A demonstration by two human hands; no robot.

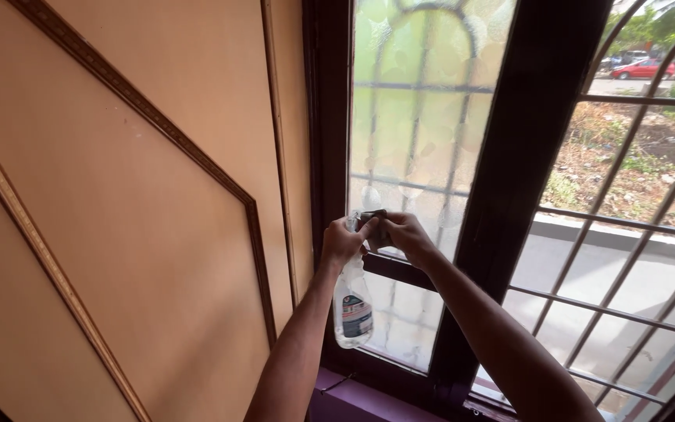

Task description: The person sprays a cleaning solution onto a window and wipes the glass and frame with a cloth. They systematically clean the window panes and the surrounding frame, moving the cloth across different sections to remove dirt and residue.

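Note:
My left hand (343, 241) grips the neck of a clear plastic spray bottle (352, 306) with a printed label, which hangs down in front of the window. My right hand (405, 234) is closed on the bottle's dark spray head (375, 221), right beside the left hand. Both hands are raised in front of a frosted, patterned glass pane (419, 117) set in a dark wooden window frame (521, 148).
A tan panelled wall (134, 195) with brown trim fills the left. On the right the window is open behind curved metal bars (626, 223), with ground, plants and a red car (639, 69) outside. A purple sill (361, 398) runs below.

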